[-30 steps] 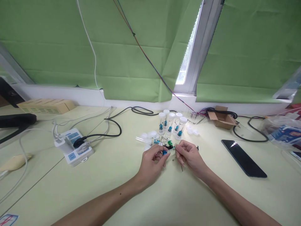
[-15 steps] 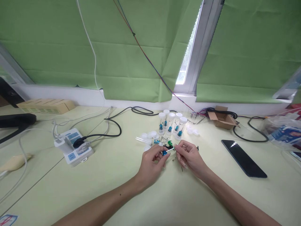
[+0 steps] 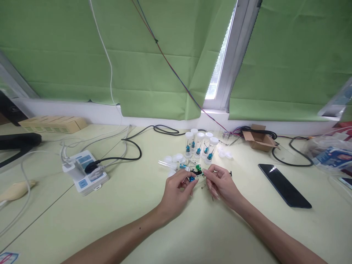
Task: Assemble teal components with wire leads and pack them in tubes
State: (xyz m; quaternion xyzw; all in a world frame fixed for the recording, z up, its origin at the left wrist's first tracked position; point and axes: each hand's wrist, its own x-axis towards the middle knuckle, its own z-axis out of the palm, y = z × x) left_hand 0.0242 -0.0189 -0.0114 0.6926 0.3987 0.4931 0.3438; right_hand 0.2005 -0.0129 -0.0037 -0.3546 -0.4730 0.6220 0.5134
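Pale worktop (image 3: 137,234), green blinds (image 3: 162,84). Near capped tubes (image 3: 199,144), blue part (image 3: 191,179) is clamped by fingers of left hand (image 3: 176,192), slim rod (image 3: 199,175) by those of right hand (image 3: 224,183); both best kept steady.

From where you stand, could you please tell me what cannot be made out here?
All in the head view:
Blue part: partly hidden by the left grip.
Thin piece at the right grip: too small to identify.
Card, lower left: cut off by the bottom edge.
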